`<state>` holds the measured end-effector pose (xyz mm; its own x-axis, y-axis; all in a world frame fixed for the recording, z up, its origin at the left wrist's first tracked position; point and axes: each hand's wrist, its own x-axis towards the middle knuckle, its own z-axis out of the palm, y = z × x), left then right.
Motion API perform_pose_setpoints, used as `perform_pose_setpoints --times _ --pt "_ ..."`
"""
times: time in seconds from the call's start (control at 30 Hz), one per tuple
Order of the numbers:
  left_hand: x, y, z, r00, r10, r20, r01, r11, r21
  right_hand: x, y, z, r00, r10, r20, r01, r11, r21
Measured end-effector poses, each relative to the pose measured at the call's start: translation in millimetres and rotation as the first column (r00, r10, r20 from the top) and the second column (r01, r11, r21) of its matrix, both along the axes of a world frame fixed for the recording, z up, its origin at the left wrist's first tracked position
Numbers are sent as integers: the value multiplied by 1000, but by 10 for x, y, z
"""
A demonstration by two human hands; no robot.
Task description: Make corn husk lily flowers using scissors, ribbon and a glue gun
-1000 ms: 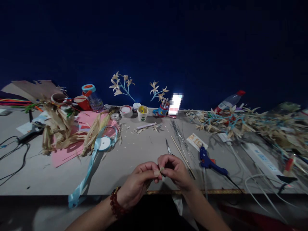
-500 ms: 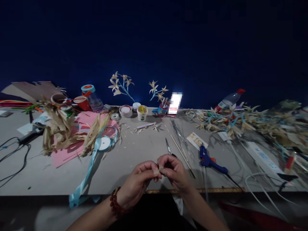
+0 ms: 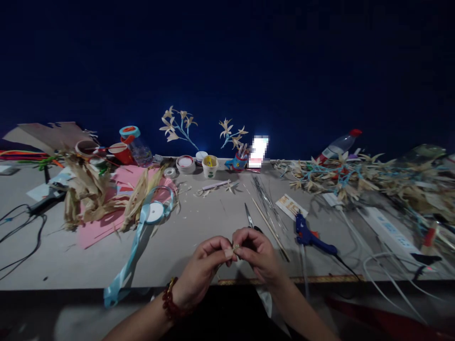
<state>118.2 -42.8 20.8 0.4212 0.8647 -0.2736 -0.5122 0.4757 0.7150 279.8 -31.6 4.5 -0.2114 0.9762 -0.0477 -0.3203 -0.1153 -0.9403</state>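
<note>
Both hands meet above the table's front edge, fingertips together. My left hand (image 3: 209,258), with a red bead bracelet at the wrist, pinches a small pale husk piece (image 3: 235,248). My right hand (image 3: 258,251) grips the same piece from the other side. The fingers hide most of it, so its shape is hard to make out. Scissors (image 3: 250,219) lie just beyond my right hand, their handles partly hidden. To the right of them are a wooden stick (image 3: 270,228) and several thin wires (image 3: 266,201).
A blue glue gun (image 3: 313,239) lies at the right, near a white power strip (image 3: 387,232) and cables. Husk flowers (image 3: 341,177) fill the back right. Dried husks (image 3: 85,194), pink paper (image 3: 95,232) and a blue ribbon roll (image 3: 155,212) are at the left.
The fingers have shifted very slightly around the small piece, and a little more of it shows between the fingertips. Both hands stay in nearly the same place.
</note>
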Motion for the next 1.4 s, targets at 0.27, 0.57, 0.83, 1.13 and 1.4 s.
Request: perform_pose_setpoints --times 0.27,0.57,0.83,1.13,1.4 --pt "-22 5 13 1000 14 -14 -13 1000 26 11 22 -13 999 11 42 -13 999 44" --pt "-40 15 -9 999 44 -21 -44 999 11 39 81 32 998 -65 -15 66 998 5" --pt "-155 27 -123 993 113 -30 -111 993 42 356 244 -37 922 -365 128 354 930 98" --pt "-329 79 -302 942 298 -152 -266 944 197 565 234 -75 847 -520 -109 528 847 57" --pt "-467 173 -384 903 401 -157 -376 911 167 270 100 -324 890 -219 400 170 973 155"
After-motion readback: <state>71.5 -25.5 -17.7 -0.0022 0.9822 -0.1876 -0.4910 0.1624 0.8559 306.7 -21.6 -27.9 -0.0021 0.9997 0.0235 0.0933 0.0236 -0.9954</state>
